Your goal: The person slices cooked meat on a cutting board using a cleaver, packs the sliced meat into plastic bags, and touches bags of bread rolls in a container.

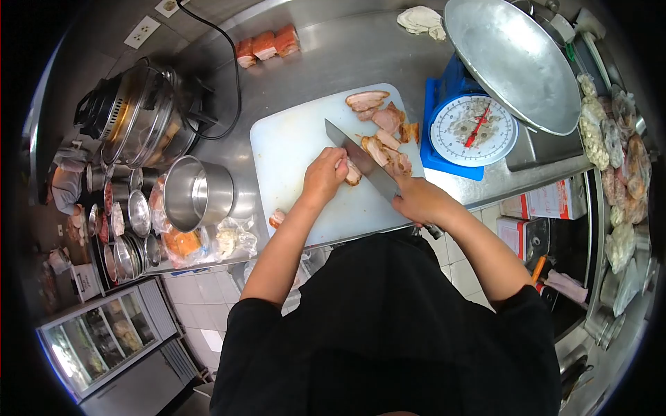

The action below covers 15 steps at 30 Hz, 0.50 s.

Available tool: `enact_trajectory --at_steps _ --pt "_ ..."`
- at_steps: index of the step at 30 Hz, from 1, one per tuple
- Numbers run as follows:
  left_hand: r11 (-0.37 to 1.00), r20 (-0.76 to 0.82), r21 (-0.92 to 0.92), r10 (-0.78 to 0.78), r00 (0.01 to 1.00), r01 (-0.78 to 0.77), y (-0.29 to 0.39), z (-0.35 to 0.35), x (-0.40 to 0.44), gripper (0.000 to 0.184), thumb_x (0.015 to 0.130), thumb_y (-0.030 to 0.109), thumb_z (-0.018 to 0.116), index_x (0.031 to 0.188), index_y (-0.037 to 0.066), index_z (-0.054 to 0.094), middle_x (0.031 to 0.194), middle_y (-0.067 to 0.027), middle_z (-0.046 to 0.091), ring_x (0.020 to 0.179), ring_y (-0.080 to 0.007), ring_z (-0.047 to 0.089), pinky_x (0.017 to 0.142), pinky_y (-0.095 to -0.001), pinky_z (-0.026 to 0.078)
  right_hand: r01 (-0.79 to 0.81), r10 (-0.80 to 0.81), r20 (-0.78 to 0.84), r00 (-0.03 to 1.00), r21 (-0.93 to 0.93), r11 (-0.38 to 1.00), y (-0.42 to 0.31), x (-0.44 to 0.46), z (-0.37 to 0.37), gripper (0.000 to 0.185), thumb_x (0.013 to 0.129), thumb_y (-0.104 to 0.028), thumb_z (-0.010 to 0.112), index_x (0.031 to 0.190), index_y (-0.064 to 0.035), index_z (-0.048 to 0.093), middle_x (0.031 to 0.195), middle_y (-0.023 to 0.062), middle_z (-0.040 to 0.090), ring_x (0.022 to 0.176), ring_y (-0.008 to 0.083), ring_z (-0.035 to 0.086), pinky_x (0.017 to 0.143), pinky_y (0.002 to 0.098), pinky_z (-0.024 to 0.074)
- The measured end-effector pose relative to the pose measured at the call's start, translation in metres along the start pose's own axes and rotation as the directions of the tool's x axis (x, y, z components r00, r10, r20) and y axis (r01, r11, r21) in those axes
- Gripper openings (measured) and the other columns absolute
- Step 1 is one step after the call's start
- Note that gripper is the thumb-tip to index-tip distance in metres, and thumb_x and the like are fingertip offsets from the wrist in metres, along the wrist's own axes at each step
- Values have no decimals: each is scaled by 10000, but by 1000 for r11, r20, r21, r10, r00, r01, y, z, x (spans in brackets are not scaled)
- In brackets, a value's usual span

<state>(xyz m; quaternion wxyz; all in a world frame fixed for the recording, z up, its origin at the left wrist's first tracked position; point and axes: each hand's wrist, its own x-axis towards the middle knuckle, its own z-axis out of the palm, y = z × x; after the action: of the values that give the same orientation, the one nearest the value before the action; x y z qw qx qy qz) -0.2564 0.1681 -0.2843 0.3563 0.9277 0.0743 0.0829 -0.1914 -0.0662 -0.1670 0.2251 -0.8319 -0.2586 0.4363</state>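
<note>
A white cutting board (284, 152) lies on the steel counter in front of me. My right hand (424, 200) is closed round the handle of a broad kitchen knife (357, 156), its blade slanting up and left across the board. Beside the blade, my left hand (323, 176) has its fingers curled on a small piece of roast pork (354, 175). Several cut slices of pork (390, 119) lie along the board's right side, beyond the knife. Another bit of pork (277, 218) sits at the lower left edge of the board.
Right of the board stands a blue dial scale (474, 130) with a metal pan. Raw-looking meat blocks (266, 46) and a white cloth (422, 22) lie at the back. On the left are a steel pot (199, 194), a glass-bowled cooker (142, 114) with a black cord, and bagged food (184, 241).
</note>
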Motion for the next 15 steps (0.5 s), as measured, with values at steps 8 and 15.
enact_trajectory --at_steps 8,15 --pt "999 -62 13 53 997 -53 -4 4 -3 175 945 147 608 1094 66 650 1076 -127 666 931 -349 659 813 -404 533 51 -30 -110 993 185 981 14 54 25 351 910 -141 558 1171 90 523 743 232 671 492 277 650 495 423 533" --pt "974 68 -183 -125 990 135 1 -20 -33 304 1007 171 596 1295 76 583 1214 -123 669 999 -270 664 898 -366 519 126 -100 -193 976 127 984 21 60 35 316 910 -154 559 1118 83 539 722 217 667 474 272 634 484 407 523"
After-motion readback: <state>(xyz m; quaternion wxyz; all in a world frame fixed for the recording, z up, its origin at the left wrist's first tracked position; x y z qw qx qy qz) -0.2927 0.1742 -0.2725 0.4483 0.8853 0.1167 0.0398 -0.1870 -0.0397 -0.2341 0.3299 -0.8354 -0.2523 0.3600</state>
